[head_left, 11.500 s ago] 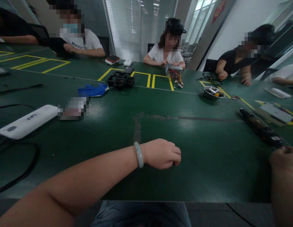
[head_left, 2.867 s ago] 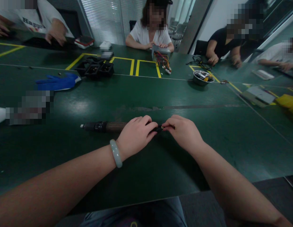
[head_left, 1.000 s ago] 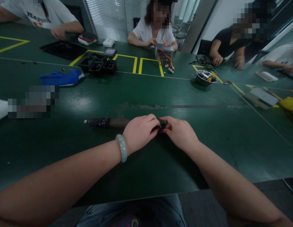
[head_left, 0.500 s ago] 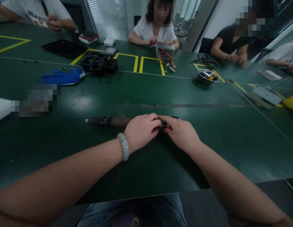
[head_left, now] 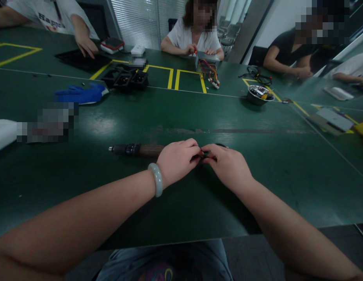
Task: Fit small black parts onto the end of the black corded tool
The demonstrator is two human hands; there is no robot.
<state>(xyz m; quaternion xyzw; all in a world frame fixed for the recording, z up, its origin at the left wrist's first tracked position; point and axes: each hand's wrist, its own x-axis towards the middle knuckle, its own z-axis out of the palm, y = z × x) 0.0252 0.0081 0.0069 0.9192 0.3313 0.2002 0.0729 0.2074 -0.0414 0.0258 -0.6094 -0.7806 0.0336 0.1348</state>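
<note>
Shares the green surface (head_left: 272,164) with a white case (head_left: 4,134), a pixelated item (head_left: 51,123) and a blue glove (head_left: 82,93) toward the left edge; has a black cluster of holders (head_left: 124,80) beyond, then a grey metal box (head_left: 206,57) with coloured wires (head_left: 209,70) before a person (head_left: 193,41) at the far edge; farther right, has a metal bowl (head_left: 255,100) holding small parts; closes the left grip (head_left: 177,158) over the rear of a dark cylindrical tool (head_left: 149,151), hiding that part, with tip toward the left edge and body roughly along the near edge; pinches a small dark piece (head_left: 205,154) in the right grip (head_left: 230,164), just beside the left grip, mostly covered by fingers.
</note>
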